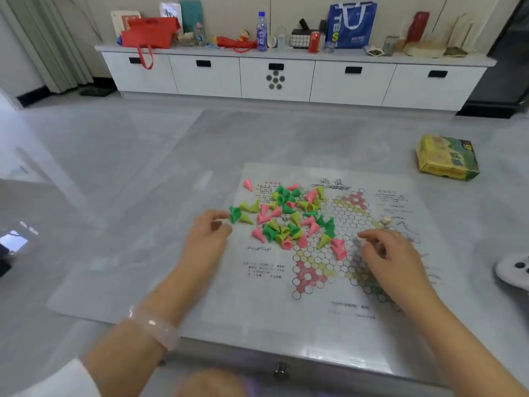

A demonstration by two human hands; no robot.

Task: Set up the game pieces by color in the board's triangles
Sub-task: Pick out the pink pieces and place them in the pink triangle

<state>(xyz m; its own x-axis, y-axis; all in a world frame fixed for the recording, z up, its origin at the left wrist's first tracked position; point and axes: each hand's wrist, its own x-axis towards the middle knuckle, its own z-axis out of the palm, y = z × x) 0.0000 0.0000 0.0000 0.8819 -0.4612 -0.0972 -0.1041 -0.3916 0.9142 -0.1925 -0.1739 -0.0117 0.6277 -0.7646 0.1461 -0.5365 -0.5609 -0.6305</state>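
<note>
A paper game board (329, 282) printed with a star of hexagon cells lies on the table. Its triangles are tinted pink and yellow and hold no pieces. Several pink, green and yellow cone pieces (289, 219) lie jumbled over the board's upper left. One pink cone (248, 184) lies apart at the far left. My left hand (207, 239) rests at the pile's left edge, index fingertip and thumb against a green cone (234, 214). My right hand (386, 250) hovers over the star's right side, fingers loosely curled and apart, holding nothing.
A yellow-green game box (446, 157) sits at the table's far right. A white controller (515, 270) lies at the right edge. The table's front edge has a drawer knob (281, 368). A white cabinet (286, 78) with bags and bottles stands behind.
</note>
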